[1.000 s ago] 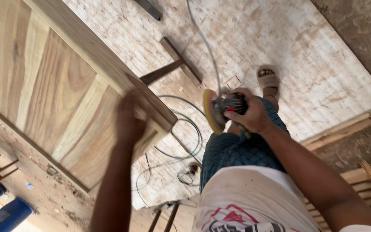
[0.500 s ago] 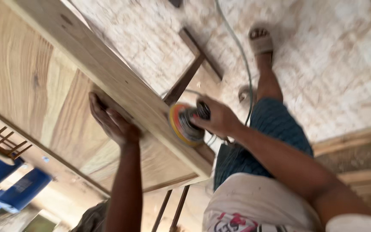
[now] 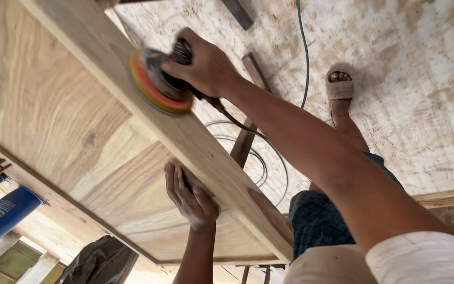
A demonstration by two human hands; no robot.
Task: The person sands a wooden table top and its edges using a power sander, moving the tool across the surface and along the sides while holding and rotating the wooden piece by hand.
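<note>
Moved up along the frame rail since the earlier frame, the disc sander (image 3: 160, 83) presses on the wooden door panel (image 3: 64, 110), right hand (image 3: 203, 66) clamped around it. Left hand (image 3: 190, 197) lies flat, fingers together, beside the rail.

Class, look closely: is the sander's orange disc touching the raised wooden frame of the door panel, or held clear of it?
Touching. The head view shows the sander's orange disc pressed flat against the door frame, with no gap, gripped by the right hand.

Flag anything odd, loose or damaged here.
Loose cable lies coiled on the dusty floor by the sandalled foot. The panel looks undamaged under the right hand with sander and the left hand.
</note>
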